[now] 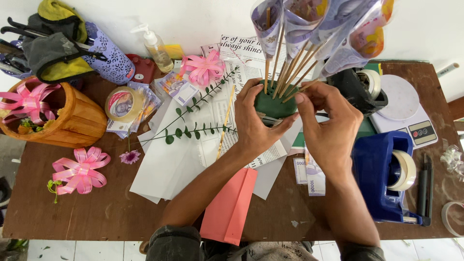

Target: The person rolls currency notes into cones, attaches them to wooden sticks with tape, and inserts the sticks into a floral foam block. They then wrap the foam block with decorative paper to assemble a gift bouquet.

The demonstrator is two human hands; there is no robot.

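Note:
My left hand [255, 122] wraps around a dark green foam block [273, 104] and holds it above the table. Several wooden sticks [288, 71] stand in the foam, each topped with a banknote rolled into a cone [319, 24]. My right hand [328, 124] pinches one stick [304, 87] at the foam's right side, thumb and forefinger closed on it. Green leafy stems [193, 131] and a loose stick [224, 126] lie on white and printed paper left of my hands.
A blue tape dispenser [382, 174] and a white scale [406, 108] stand at right, a black dispenser [360, 84] behind them. Loose banknotes [309, 175] lie by my right wrist. A wooden basket [63, 116], pink ribbon bows [79, 170], a tape roll [123, 104], a pump bottle [157, 48] sit at left.

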